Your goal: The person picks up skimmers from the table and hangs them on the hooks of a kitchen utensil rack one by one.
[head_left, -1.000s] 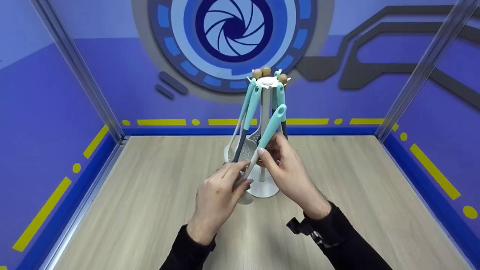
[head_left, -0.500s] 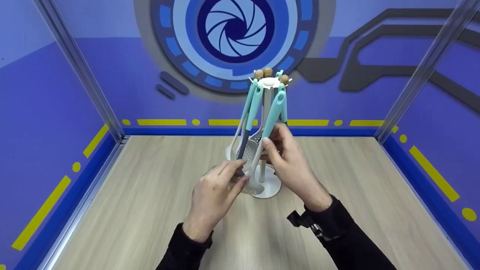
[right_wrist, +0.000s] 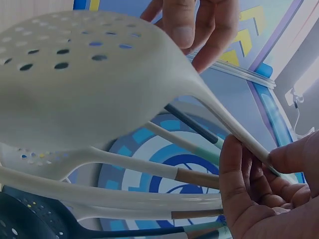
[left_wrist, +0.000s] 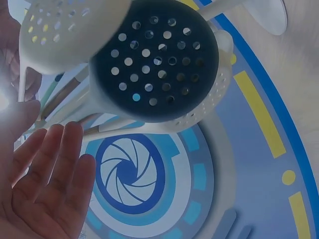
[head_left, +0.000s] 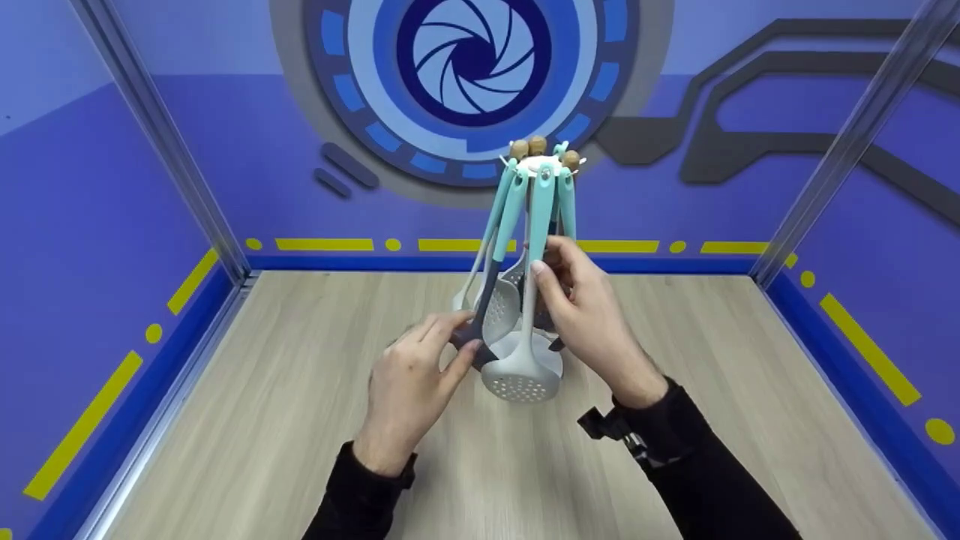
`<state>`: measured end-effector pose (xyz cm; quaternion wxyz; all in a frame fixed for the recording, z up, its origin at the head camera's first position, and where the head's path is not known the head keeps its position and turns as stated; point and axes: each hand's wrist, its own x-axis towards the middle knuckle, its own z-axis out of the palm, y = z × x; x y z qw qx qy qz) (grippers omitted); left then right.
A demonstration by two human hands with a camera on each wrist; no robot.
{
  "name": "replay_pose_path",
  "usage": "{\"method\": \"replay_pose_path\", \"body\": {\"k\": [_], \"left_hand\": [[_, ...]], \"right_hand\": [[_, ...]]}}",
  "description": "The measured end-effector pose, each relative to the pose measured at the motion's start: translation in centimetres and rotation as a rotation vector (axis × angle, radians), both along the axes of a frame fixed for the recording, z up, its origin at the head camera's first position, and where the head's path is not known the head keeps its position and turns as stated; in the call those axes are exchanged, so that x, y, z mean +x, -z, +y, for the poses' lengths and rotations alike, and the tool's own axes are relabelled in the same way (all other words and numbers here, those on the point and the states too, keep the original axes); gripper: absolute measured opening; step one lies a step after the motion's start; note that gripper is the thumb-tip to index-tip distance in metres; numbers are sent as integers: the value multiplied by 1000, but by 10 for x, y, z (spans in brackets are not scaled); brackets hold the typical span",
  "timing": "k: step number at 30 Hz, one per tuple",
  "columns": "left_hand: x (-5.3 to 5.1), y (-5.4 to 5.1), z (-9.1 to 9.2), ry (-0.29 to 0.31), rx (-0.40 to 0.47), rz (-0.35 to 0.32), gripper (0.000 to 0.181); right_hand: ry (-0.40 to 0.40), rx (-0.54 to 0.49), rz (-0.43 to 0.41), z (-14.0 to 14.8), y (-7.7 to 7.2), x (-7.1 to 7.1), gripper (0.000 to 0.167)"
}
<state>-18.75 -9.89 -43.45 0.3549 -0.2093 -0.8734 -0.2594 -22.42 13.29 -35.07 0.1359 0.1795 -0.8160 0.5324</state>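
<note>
A pale grey skimmer (head_left: 521, 371) with a mint handle (head_left: 541, 210) hangs nearly upright at the front of the white utensil rack (head_left: 538, 165). My right hand (head_left: 592, 315) pinches it between thumb and fingers where the handle meets the pale shaft; the handle's hole lies at a rack hook. To its left hangs a dark skimmer (left_wrist: 154, 59), also mint-handled. My left hand (head_left: 416, 375) is beside this dark skimmer's lower part, with loosely extended fingers (left_wrist: 65, 159). Whether its fingertips touch the dark skimmer I cannot tell.
Other utensils hang around the rack, among them a pale slotted spoon (head_left: 501, 307) and several with wooden handle ends (head_left: 538, 145). The rack stands on a light wooden table (head_left: 300, 420), between blue printed walls (head_left: 862, 360) and metal corner posts (head_left: 172, 165).
The pale skimmer has swung from leaning to nearly upright, its handle top now at the rack hook. My left hand has let go of its shaft and drawn left; my right hand has risen slightly.
</note>
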Motion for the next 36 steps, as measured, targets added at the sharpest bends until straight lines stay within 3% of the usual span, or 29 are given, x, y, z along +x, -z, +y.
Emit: {"method": "replay_pose_path", "body": {"k": [19, 36], "left_hand": [[-13, 3, -19, -85, 8, -86, 35], [-19, 4, -31, -121, 7, -109, 31]], "right_hand": [[45, 63, -22, 6, 6, -9, 34], [16, -17, -79, 12, 10, -8, 35]]}}
